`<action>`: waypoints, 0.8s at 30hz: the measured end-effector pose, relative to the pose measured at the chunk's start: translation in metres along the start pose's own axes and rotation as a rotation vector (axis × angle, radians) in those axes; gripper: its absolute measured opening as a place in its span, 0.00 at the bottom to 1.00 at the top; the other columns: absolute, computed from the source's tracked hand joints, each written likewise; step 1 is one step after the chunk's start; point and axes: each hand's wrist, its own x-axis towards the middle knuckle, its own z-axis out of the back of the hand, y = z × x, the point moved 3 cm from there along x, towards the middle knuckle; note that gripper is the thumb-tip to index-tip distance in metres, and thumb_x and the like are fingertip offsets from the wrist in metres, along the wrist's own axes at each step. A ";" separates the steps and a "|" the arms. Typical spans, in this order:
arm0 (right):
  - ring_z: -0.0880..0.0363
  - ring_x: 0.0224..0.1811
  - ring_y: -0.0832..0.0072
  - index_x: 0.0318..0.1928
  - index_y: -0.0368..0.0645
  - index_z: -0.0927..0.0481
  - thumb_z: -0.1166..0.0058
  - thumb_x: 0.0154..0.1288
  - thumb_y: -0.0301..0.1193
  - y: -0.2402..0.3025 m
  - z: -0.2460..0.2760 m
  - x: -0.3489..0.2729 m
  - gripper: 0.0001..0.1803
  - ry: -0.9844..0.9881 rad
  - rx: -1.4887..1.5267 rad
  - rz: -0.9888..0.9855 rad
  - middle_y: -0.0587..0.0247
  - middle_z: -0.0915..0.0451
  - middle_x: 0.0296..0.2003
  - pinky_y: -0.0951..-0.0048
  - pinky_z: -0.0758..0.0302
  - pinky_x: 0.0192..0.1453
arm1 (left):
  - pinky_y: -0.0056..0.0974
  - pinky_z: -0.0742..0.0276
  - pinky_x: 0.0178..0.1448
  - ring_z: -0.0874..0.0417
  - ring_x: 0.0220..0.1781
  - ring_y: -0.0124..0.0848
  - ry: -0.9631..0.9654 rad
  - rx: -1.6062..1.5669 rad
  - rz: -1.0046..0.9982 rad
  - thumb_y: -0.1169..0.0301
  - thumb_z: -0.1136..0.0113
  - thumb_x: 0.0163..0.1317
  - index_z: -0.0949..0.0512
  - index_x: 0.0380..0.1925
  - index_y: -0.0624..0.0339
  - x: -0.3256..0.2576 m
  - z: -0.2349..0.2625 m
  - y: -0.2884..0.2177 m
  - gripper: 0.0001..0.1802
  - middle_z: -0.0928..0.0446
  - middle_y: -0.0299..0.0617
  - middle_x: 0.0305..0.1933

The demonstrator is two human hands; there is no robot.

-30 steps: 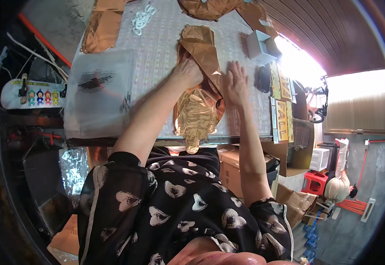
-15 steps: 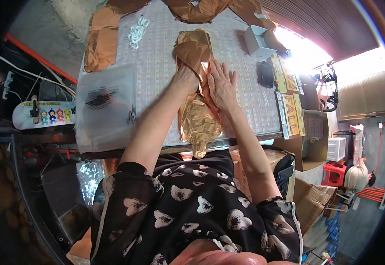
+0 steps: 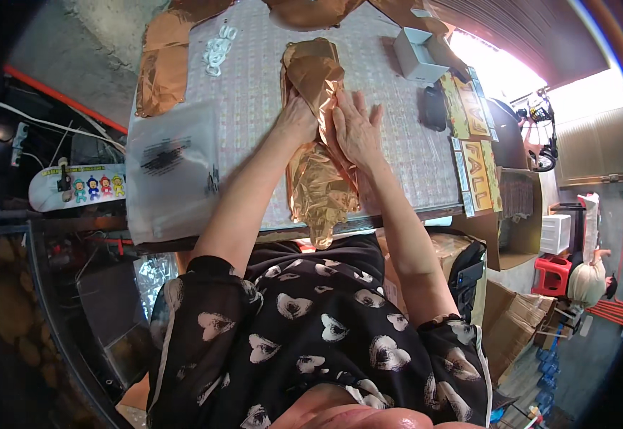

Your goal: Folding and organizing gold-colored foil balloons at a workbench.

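Fingers (image 3: 366, 114) flat | gold foil balloon (image 3: 316, 175) crinkled, deflated, shiny, overhanging table edge

On the patterned surface (image 3: 254, 93) lie a clear plastic bag (image 3: 172, 168), a small pile of white rings (image 3: 218, 50), a grey open box (image 3: 417, 55), a black device (image 3: 434, 109) and yellow lettered strips (image 3: 472, 154), with a red stool (image 3: 555, 275) on the floor beyond.
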 end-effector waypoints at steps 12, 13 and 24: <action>0.45 0.81 0.49 0.79 0.47 0.41 0.70 0.83 0.44 -0.004 -0.009 0.002 0.31 -0.049 0.012 0.028 0.63 0.36 0.78 0.27 0.65 0.80 | 0.58 0.51 0.83 0.48 0.84 0.54 0.263 0.000 -0.015 0.59 0.47 0.71 0.42 0.78 0.50 0.000 -0.004 0.011 0.36 0.46 0.54 0.82; 0.45 0.81 0.49 0.80 0.48 0.42 0.71 0.83 0.44 -0.001 -0.008 0.003 0.31 -0.041 0.003 0.029 0.63 0.37 0.78 0.27 0.65 0.80 | 0.59 0.50 0.83 0.47 0.83 0.54 0.273 0.060 -0.011 0.59 0.48 0.72 0.40 0.77 0.50 -0.003 -0.004 0.014 0.35 0.45 0.54 0.82; 0.42 0.80 0.47 0.80 0.48 0.43 0.71 0.83 0.45 -0.008 -0.011 0.001 0.32 -0.067 -0.005 0.024 0.63 0.36 0.78 0.25 0.61 0.78 | 0.59 0.39 0.76 0.36 0.76 0.59 0.345 0.044 0.000 0.63 0.48 0.71 0.32 0.70 0.58 0.004 0.018 -0.010 0.29 0.36 0.60 0.75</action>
